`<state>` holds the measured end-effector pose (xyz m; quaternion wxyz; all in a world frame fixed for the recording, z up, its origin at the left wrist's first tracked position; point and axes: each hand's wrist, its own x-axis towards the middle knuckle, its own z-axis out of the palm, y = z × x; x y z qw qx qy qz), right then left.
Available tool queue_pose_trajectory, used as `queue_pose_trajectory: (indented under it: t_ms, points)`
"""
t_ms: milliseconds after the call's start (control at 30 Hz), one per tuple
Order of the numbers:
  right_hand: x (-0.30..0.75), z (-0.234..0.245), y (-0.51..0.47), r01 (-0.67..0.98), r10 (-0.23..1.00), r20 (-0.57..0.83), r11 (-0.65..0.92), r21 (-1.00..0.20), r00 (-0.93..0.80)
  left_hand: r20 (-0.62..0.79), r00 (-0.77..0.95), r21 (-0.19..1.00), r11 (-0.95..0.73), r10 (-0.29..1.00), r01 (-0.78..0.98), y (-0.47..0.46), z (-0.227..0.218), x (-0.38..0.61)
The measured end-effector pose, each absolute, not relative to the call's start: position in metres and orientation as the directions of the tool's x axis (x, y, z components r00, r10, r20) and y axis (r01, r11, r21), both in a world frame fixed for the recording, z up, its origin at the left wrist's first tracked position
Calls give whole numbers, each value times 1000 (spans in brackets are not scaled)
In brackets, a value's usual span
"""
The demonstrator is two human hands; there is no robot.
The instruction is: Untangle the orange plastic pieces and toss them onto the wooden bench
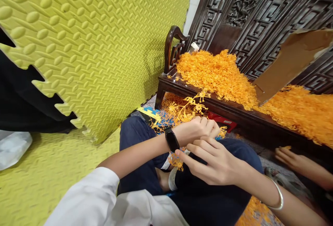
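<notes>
My left hand (199,127) is closed in a fist, its wrist carrying a black smart band (172,140). An orange plastic branch with spidery flower-like ends (188,107) sticks out beyond the fist, which appears to grip it; the grip itself is hidden. My right hand (217,161), with a silver bangle at the wrist, has its fingers stretched out. One fingertip lies at the lower edge of the band, and other fingers reach close to the left fist. Below the band hangs another orange spidery piece (177,161); what it joins to is hidden.
Heaps of small orange plastic pieces (213,73) cover a dark carved wooden bench (192,89), with a cardboard sheet (291,63) between them. More orange branches lie beneath, beside a red object (225,121). A yellow foam mat (104,38) stands left. Another person's hand (293,160) is at right.
</notes>
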<state>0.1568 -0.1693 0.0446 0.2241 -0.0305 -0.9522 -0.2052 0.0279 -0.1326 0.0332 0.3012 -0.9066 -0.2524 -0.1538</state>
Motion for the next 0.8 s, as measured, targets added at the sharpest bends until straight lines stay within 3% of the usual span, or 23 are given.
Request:
queue_pose_trajectory:
  t_ms: [367,533,667,800]
  points:
    - [153,47,-163,141,-48,464,921,364,-884,443,827,-433,-724,347,536,-124,24,30]
    - [141,50,-156,103,-130,510,909,404,-850,439,821,-404,-736,365,544,-121,21,32]
    - [115,47,-151,47,-164,455,907,418,-875,404,824,-384,-744,398,548,-115,16,39]
    - [85,22,-140,69,-85,329,900,431,-941,356,856,-355,-793,375,495,-106,10,43]
